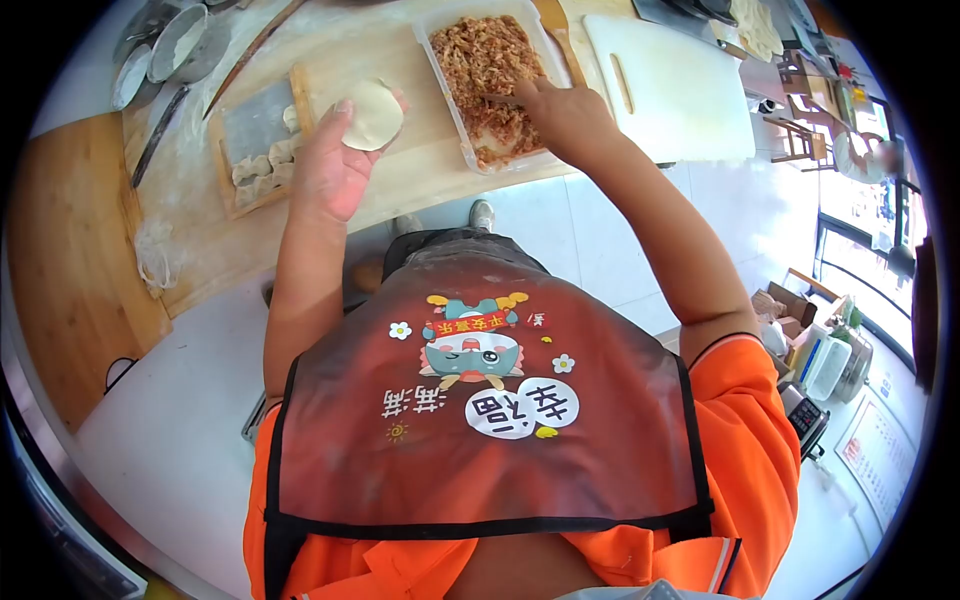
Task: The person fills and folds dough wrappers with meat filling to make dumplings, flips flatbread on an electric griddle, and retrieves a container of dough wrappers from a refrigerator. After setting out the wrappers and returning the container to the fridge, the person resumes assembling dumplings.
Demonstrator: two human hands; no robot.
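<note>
OK, left hand (335,160) has a round dough wrapper (373,116) lying across its fingers, thumb at the left edge; fingers underneath are mostly hidden, so can't tell how spread they are. Right hand (568,118) is pinching a thin stick-like utensil (502,99), far end pointing left into the meat filling (480,55); tip shape unclear. Key relation: filling sits right of the wrapper, past the left wall of the plastic tub (447,111); right hand is nearer, directly over it. Tub's long axis runs away from the body, far end skewed slightly left. Wrapper sits between tub and wood-framed tray (222,170), which has folded dumplings (262,168) at its near end. White cutting board (690,90) lies right of the tub.
</note>
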